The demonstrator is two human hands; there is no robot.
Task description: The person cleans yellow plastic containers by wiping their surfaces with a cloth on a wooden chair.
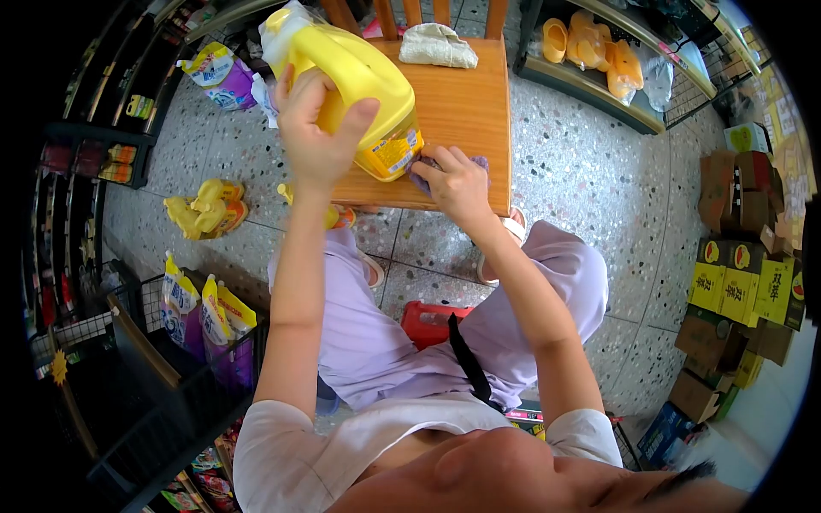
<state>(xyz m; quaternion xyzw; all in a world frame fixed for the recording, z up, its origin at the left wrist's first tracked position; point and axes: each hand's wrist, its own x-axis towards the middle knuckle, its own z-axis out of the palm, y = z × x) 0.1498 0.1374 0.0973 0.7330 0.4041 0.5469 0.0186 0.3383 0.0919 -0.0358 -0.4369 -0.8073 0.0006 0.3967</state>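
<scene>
A big yellow jug (376, 85) with a printed label stands tilted over the wooden chair seat (466, 111). My left hand (316, 128) is closed at the jug's handle, its thumb lying apart from the fingers. Low at the jug's base, my right hand (462, 184) presses a bunched purple cloth (479, 167) near the front edge of the seat. Most of that cloth is hidden under the fingers. Farther back on the seat lies a folded whitish cloth (438, 46).
Several small yellow bottles (205, 209) stand on the speckled floor at left, with a purple-yellow bag (218, 75) beyond. Shelving (103, 128) runs along the left. Orange slippers (590, 47) fill a rack at upper right. Stacked cartons (735, 282) line the right. A red object (428, 323) lies between my legs.
</scene>
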